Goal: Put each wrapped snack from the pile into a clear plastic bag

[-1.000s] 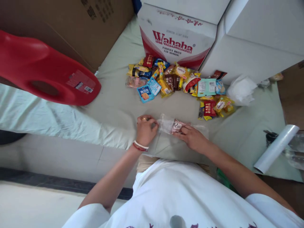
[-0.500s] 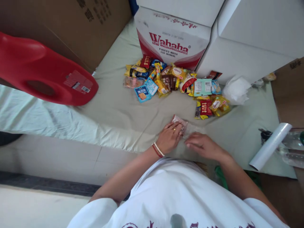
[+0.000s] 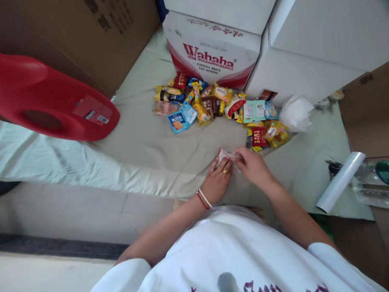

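My left hand and my right hand meet over a small clear-wrapped snack packet on the pale green cloth. The left hand's fingers lie on the packet, a ring on one finger and bracelets at the wrist. My right hand pinches the wrapping at the packet's right end. Behind them lies a pile of colourful snack packets.
A red plastic stool lies at the left. A Wahaha carton, a brown cardboard box and white boxes stand at the back. A roll of clear film, bottles and a white bag sit on the right.
The wrapping was stretched wide between both hands a second ago. Both hands have come together on the packet, with the left hand moved right and the wrapping gathered close around it.
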Demonstrator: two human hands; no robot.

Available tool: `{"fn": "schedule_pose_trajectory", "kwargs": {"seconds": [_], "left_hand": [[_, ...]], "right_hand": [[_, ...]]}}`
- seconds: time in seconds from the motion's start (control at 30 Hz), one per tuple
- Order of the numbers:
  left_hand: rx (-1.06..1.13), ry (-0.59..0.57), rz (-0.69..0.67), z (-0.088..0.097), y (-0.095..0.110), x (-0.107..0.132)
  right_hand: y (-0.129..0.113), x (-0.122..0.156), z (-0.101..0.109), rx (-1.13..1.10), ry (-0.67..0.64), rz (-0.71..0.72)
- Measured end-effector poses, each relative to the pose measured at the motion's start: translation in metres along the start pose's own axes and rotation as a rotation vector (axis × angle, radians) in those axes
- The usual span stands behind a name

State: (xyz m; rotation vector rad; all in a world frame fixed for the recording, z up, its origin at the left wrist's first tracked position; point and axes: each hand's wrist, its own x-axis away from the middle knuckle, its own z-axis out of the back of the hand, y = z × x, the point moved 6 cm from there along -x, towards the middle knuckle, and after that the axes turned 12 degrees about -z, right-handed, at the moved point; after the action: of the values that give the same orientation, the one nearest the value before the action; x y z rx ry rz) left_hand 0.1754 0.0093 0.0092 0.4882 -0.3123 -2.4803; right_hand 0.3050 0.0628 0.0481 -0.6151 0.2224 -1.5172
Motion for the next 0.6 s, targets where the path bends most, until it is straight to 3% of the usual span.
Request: {"fn": "schedule_pose_trajectory", "kwargs": {"seconds": [0.1, 0.2, 0.27, 0.3, 0.37, 0.47, 0.53, 0.6], "left_hand": [[0.119, 0.134, 0.085, 0.018, -0.010, 0.013], [0.117, 0.375, 0.398, 0.037, -0.036, 0.037], [0.092, 0.409, 0.569, 0.039, -0.047, 0.044], [0.110, 0.391, 0.589, 0.037, -0.047, 0.040], [0.214, 0.369, 0.525, 0.032, -0.037, 0.025], [0.443, 0.354, 0.258, 0.033, -0.002, -0.005], [0.566, 0.274, -0.002, 0.034, 0.026, -0.020], [0.641, 0.195, -0.191, 0.034, 0.043, -0.025]], "right_hand": [[-0.020, -0.035, -0.027, -0.089, -0.085, 0.090], [-0.018, -0.050, -0.045, -0.146, -0.068, 0.096], [-0.013, -0.046, -0.047, -0.197, -0.034, 0.088], [-0.012, -0.040, -0.045, -0.238, -0.023, 0.090], [-0.009, -0.024, -0.036, -0.335, 0.002, 0.086], [0.005, 0.006, -0.022, -0.487, -0.006, -0.011], [0.028, 0.029, -0.015, -0.585, -0.059, -0.127], [0.065, 0.050, -0.002, -0.676, -0.073, -0.252]]}}
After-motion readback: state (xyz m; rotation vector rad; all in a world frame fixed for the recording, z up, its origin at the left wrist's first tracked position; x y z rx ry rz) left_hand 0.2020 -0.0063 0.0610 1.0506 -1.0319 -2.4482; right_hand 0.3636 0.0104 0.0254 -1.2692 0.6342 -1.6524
